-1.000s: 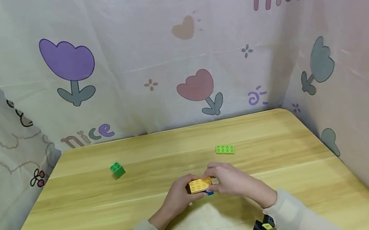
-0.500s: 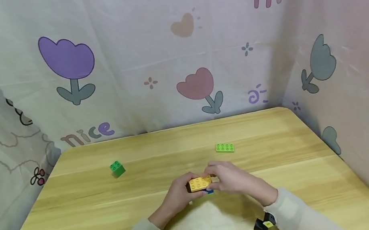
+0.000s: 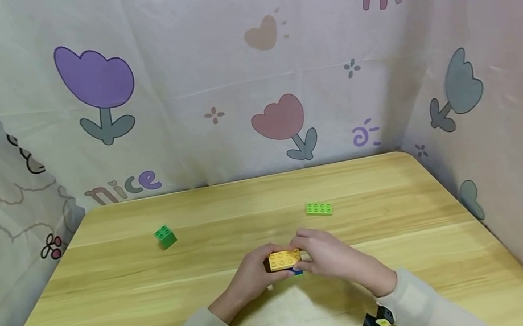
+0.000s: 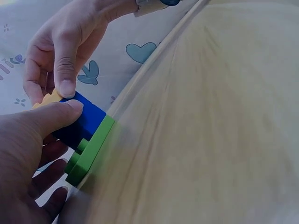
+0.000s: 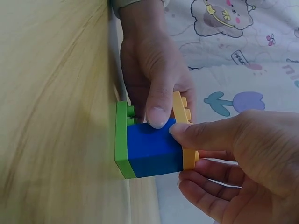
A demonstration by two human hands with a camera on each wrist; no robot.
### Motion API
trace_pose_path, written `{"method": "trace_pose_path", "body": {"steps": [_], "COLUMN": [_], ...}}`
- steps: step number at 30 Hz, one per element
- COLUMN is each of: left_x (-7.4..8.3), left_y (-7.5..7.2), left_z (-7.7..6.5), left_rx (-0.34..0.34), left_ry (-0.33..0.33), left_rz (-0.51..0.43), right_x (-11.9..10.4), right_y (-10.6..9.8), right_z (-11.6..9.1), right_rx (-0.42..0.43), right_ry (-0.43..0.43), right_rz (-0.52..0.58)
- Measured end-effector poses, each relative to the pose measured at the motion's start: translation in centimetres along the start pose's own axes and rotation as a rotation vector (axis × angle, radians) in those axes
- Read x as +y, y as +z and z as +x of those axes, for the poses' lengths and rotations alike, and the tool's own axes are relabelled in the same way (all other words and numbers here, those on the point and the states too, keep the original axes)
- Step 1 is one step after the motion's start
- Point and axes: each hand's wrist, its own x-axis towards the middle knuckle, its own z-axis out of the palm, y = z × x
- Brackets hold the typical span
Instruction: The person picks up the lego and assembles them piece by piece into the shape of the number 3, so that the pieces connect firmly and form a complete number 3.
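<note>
Both hands hold a small stack of toy building bricks above the middle of the table. A thin green brick point(image 5: 121, 140) forms its base, a taller blue brick point(image 5: 154, 147) sits in between, and a thin yellow brick point(image 3: 284, 259) lies on top. My left hand point(image 3: 251, 275) grips the stack from the left, its thumb on the blue brick's side. My right hand point(image 3: 325, 253) pinches the right end of the yellow brick, with the thumb near the seam with the blue one. In the head view the base is mostly hidden by the hands.
On the wooden table point(image 3: 108, 304), a dark green brick point(image 3: 165, 237) stands at the back left. A flat light green brick point(image 3: 319, 209) lies beyond the right hand. Patterned cloth point(image 3: 171, 57) hangs behind the table and at its sides.
The hands and the stack keep practically the same place and hold. Only the head view shifts slightly.
</note>
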Motion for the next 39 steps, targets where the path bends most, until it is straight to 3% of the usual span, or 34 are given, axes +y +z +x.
{"method": "trace_pose_path", "body": {"steps": [16, 31, 39], "left_x": [0.6, 0.7, 1.0], "left_y": [-1.7, -3.9, -5.4], "left_z": [0.0, 0.2, 0.2], "left_rx": [-0.090, -0.136, -0.137], "left_ry": [-0.051, -0.031, -0.055], "left_rz": [0.088, 0.236, 0.216], "right_x": [1.2, 4.0, 4.4], "right_y": [0.5, 0.9, 0.8], "right_z": [-0.1, -0.2, 0.0], "right_rx": [-0.075, -0.129, -0.132], "right_ry": [0.059, 0.054, 0.058], "right_rz": [0.175, 0.363, 0.393]}}
